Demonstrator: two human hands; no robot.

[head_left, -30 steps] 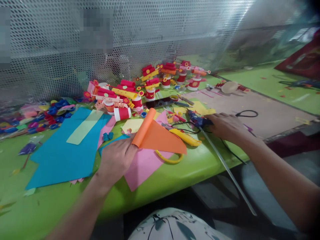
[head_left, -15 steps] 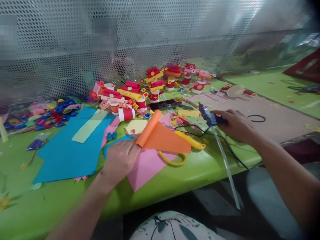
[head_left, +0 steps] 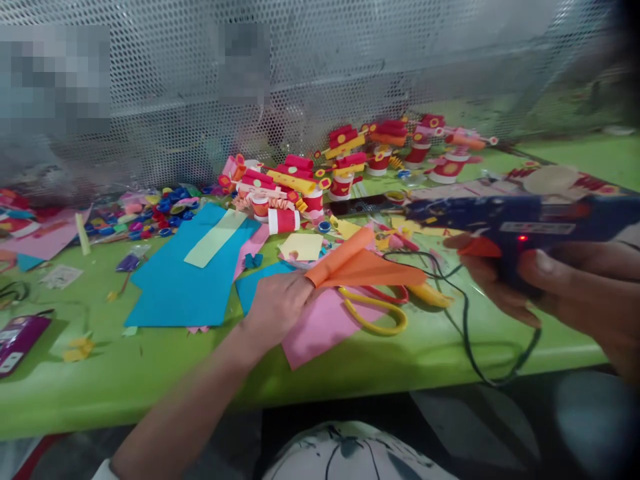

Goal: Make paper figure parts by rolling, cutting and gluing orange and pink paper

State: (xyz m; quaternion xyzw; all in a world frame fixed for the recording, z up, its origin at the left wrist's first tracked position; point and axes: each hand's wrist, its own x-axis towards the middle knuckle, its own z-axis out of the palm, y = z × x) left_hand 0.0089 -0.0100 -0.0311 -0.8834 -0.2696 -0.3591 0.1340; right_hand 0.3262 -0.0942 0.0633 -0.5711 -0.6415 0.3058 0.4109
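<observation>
Nearest, the right hand is wrapped around the grip of a blue glue gun, raised above the counter, its cord trailing down. The left hand pinches the rolled edge of an orange sheet; it looks light and floppy, best held at the roll. Yellow scissors lie beneath. Farther back stand red paper figures.

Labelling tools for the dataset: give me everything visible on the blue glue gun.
The blue glue gun looks like plastic, with an orange trigger, a small red light lit on its body and a pale label. The right hand holds it by the grip, lifted above the green table, barrel roughly level, nozzle pointing left. A black cord hangs below it. It is blurred.
</observation>
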